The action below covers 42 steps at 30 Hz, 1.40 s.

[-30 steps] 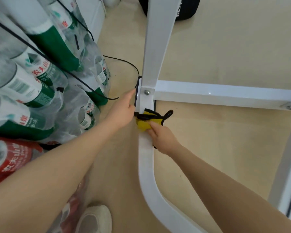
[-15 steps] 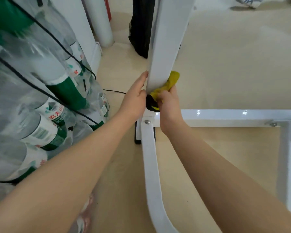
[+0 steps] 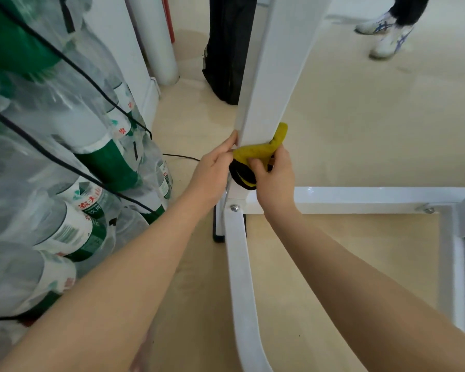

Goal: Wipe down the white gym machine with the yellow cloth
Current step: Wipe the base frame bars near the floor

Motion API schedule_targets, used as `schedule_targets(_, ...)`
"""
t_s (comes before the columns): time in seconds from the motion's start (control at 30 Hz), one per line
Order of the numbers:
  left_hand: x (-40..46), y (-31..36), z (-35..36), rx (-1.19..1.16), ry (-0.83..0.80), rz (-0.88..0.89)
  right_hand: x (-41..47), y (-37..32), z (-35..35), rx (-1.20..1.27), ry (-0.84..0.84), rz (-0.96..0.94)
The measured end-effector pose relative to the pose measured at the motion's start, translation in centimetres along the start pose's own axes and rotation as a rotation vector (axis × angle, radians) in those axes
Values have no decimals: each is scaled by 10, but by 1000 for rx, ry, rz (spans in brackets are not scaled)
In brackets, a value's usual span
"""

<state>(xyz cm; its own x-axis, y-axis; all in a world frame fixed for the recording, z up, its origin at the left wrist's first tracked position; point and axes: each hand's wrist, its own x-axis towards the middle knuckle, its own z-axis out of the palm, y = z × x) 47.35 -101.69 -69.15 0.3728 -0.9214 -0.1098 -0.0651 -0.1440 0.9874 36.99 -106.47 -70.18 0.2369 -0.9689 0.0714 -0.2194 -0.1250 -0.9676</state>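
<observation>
Head view, looking down along both bare forearms. Left hand (image 3: 212, 170) curled against the left edge of the white upright post (image 3: 271, 71), fingertips pinching the left end of the yellow cloth (image 3: 255, 153) against the metal. Right hand (image 3: 273, 181) closed on the cloth from the front, thumb pressing into the yellow fold, fingers wrapped round a bunched part with black trim just below. Cloth stretched as a band across the front face of the post, low down, just above the bolted joint; one yellow end sticking up past the right edge of the post, beside the right hand. Fabric thick and textured, mustard yellow, with a black edge bundled under the right palm.

White gym machine frame glossy, with bright highlights. Upright post tilted in the wide lens, meeting a horizontal base bar (image 3: 373, 196) running to the right and a curved white leg (image 3: 239, 277) sweeping toward the camera. Silver bolt (image 3: 235, 208) at the joint, directly under the hands. Black foot pad (image 3: 217, 232) under the joint, on the pale wooden floor (image 3: 346, 116).

Left side filled with shrink-wrapped packs of water bottles (image 3: 65, 183) with green-and-white labels, black straps across them. Black bag (image 3: 227, 49) behind the post. White trainers (image 3: 384, 36) of another person at top right.
</observation>
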Motion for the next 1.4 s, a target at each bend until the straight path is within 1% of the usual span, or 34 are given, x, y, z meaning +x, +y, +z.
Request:
schedule_targets(0.1,-1,2,0,16,-11,16,2,0,2,-12,2,12)
schedule_targets(0.23,-3,5,2,-1,10,20,-2,1,1,-65,-128,198)
schedule_targets(0.27,-4,5,3,9,6,15,-2,-3,-1,-73,-143,220)
schedule_targets(0.33,-6,6,6,37,-4,4,-1,-13,-6,-87,-123,191)
schedule_targets(0.4,-9,10,8,33,16,-9,2,-27,-12,-58,-75,112)
schedule_targets(0.5,-16,25,7,89,27,1,5,-43,-17,-13,-15,4)
schedule_targets(0.53,-17,31,8,60,33,-30,5,-45,-18,-2,-7,-10)
schedule_targets(0.6,-17,38,8,29,27,-102,5,-46,-17,-5,-9,0)
schedule_targets(0.67,-18,44,7,49,17,-107,3,-44,-15,-37,-45,63)
schedule_targets(0.73,-21,47,8,31,18,-22,1,-46,-16,-61,-86,133)
schedule_targets(0.8,-25,53,12,-1,69,86,2,-59,-21,-65,-75,133)
schedule_targets(0.87,-28,66,15,-17,117,170,4,-80,-30,-71,-44,48)
schedule_targets(0.97,-30,84,17,-66,110,266,11,-117,-44,-41,-1,-96)
schedule_targets(1.03,-32,95,17,-95,107,289,17,-140,-52,3,52,-170)
schedule_targets(1.1,-31,100,17,-117,96,270,21,-155,-57,42,72,-201)
schedule_targets(1.2,-32,103,15,-101,97,243,18,-149,-55,39,18,-165)
schedule_targets(1.33,-31,101,5,-31,31,235,8,-117,-44,-61,-94,17)
schedule_targets(1.4,-27,103,-1,-1,16,213,10,-121,-46,-86,-84,59)
